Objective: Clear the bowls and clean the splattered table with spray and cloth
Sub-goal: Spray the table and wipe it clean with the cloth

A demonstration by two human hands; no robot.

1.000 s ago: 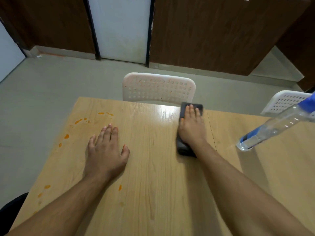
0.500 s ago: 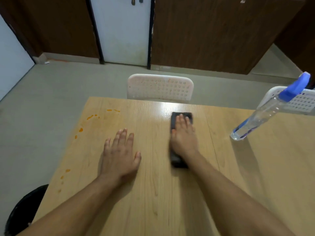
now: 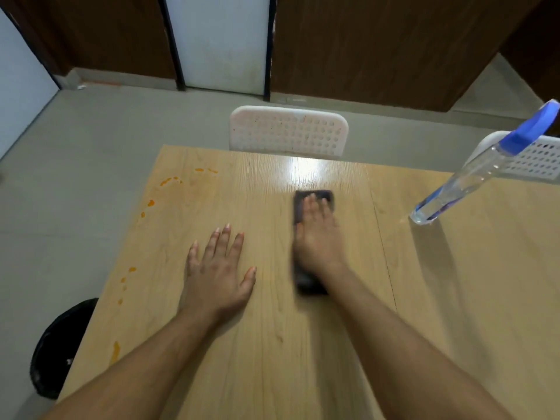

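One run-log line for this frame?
phase: wiping | right hand: flat on dark cloth | left hand: flat on table | spray bottle: standing right | orange splatters: left edge, uncleaned

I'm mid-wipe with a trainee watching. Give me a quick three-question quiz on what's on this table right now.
1. True or false: the right hand is pressing flat on the dark cloth.
2. Which side of the table carries the orange splatters? A) the left edge B) the right edge C) under the spray bottle
3. Fill in: the left hand lies open and flat on the bare ____, holding nothing.

Key: 1 true; 2 A; 3 table.
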